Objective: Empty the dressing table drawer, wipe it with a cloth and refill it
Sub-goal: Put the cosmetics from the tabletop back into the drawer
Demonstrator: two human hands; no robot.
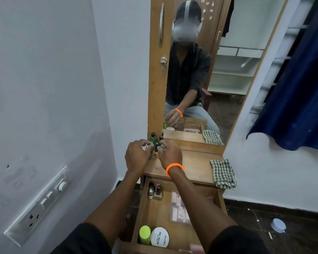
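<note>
The wooden drawer (143, 208) stands pulled open below the dressing table top (195, 167). Inside it lie small bottles (154, 192) at the back left, a clear pack of pink tubes (179, 208), a lime-green container (144, 234) and a white round nail polish remover box (159, 237). Both hands are at the table top's back left corner among small dark-capped bottles (153, 139). My left hand (137, 156) pinches one small bottle. My right hand (170, 153), with an orange wristband, grips another small bottle (157, 146). A folded green checked cloth (223, 174) lies on the table's right end.
A tall mirror (209, 70) in a wooden frame rises behind the table. A white wall with a switch panel (39, 206) is at the left. A blue curtain (297, 88) hangs at the right. A light blue lid (278, 225) lies on the dark floor.
</note>
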